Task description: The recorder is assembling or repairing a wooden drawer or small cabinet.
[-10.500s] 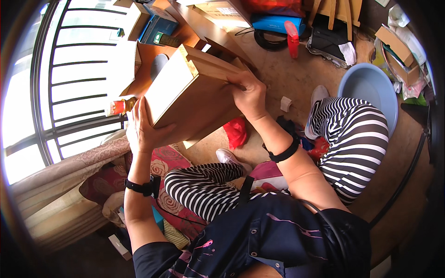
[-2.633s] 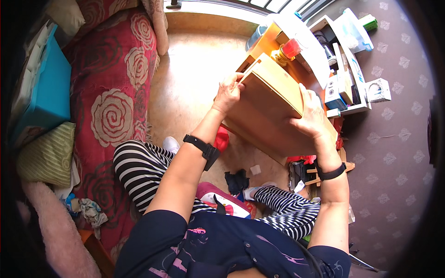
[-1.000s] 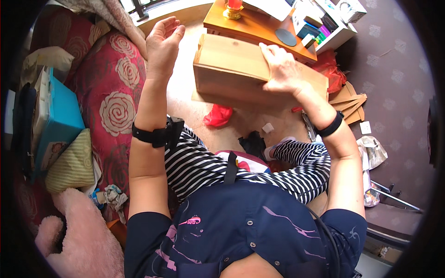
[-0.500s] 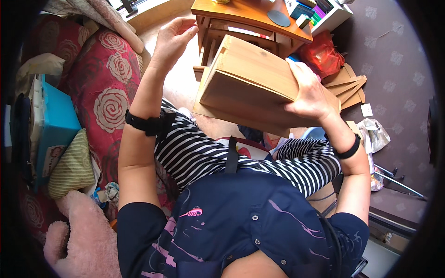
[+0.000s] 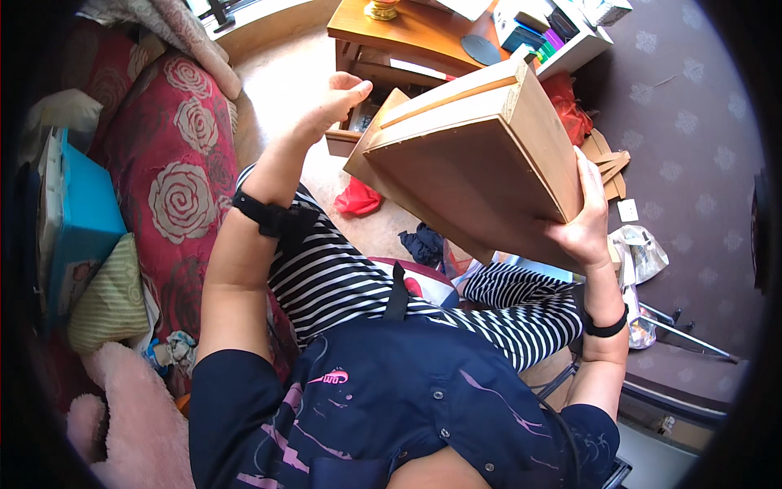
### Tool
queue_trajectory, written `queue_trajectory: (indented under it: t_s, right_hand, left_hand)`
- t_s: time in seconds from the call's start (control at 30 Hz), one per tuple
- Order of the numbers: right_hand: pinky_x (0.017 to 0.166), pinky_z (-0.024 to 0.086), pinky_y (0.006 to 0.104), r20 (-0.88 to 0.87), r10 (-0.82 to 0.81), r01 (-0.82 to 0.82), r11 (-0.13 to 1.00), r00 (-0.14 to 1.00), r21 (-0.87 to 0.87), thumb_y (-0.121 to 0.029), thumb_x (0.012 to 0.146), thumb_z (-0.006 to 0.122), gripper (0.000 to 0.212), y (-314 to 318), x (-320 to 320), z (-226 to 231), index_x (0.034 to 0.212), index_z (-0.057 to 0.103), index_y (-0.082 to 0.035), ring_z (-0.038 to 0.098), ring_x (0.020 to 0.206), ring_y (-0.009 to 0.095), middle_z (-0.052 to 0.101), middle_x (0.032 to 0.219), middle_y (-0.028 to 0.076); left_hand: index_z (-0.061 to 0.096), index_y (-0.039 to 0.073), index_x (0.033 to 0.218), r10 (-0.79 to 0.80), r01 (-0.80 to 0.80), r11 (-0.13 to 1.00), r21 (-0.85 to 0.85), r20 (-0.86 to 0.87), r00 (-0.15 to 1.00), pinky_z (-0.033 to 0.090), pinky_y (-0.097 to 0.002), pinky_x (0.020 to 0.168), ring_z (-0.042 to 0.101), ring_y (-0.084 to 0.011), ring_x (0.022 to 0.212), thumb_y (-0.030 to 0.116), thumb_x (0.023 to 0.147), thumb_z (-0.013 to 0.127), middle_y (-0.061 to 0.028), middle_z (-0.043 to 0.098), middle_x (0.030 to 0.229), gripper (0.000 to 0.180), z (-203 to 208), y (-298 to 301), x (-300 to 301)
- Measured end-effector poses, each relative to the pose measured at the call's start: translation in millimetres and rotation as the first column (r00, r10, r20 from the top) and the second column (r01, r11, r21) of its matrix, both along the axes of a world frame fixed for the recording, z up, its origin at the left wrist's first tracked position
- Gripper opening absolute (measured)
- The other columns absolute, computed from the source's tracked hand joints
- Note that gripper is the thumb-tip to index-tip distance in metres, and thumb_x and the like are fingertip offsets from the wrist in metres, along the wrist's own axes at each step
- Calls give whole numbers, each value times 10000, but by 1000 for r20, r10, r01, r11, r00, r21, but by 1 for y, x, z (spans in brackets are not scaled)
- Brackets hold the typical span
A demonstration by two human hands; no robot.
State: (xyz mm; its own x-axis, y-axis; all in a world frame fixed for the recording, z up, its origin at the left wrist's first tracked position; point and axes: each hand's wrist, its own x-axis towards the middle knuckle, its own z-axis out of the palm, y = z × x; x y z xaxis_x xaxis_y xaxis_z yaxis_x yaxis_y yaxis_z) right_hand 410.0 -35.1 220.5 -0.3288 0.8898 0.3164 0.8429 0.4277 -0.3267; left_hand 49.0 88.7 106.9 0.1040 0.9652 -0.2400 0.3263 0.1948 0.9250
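A light wooden drawer (image 5: 456,175) is held up in front of me, tilted, its flat underside turned toward me. My right hand (image 5: 588,213) grips it by the lower right side, fingers along the outer wall and thumb on the underside. My left hand (image 5: 344,96) is raised just beyond the drawer's left end, apart from it. Its fingers are loosely bent, and nothing shows in them. The inside of the drawer is hidden from this side.
Ahead stands a wooden desk (image 5: 423,28) with an open drawer space below. A red patterned sofa (image 5: 175,191) with a blue box (image 5: 94,216) and a pink plush toy (image 5: 134,416) lies left. Red bags, cardboard pieces (image 5: 607,163) and a metal pole (image 5: 692,336) are along the right wall.
The drawer has been tipped so that more of its underside faces me, and it has shifted right. My left hand has come down and right, nearer its left end.
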Motion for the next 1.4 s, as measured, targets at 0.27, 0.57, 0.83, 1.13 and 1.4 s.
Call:
queue_trajectory:
  t_s: [0.27,0.57,0.83,1.13,1.4]
  right_hand:
    - [978,391,413,146,11,-11,1000,989,4,-147,417,797,987,-5,8,-9,1301,413,62,508,1105,370,504,1198,213]
    - [944,370,419,312,139,-105,987,940,-124,-206,435,765,955,-11,45,-31,1292,427,45,498,1055,353,502,1143,191]
    - [944,364,426,269,122,-70,978,956,-194,-211,463,768,940,-17,62,-86,1298,415,38,477,1081,344,477,1168,188]
    - [933,368,429,229,99,-44,971,968,-234,-249,482,763,923,-12,49,-126,1287,422,50,489,1060,347,490,1135,191]
    - [968,339,452,277,67,20,954,959,-299,-218,457,763,929,1,40,-140,1282,428,48,473,1096,352,484,1164,197]
  left_hand:
    - [608,60,1135,-83,91,951,295,-39,996,466,-303,798,593,-137,943,375,868,619,-46,647,1006,413,46,40,-49]
    - [604,36,1137,-10,35,989,141,-175,985,477,-284,768,607,-128,900,278,893,610,-29,649,983,344,22,39,-88]
    - [588,25,1149,-112,116,990,82,-49,992,457,-241,761,587,-94,901,189,905,609,-26,650,993,294,-4,39,-72]
    - [634,-10,1109,-315,284,932,-224,-115,942,508,-286,747,629,-155,825,238,921,589,-91,682,930,314,-122,41,-33]
    - [443,7,1341,-392,441,721,-535,211,896,375,-352,1030,495,-270,1210,594,931,351,-179,546,1264,721,-219,39,19]
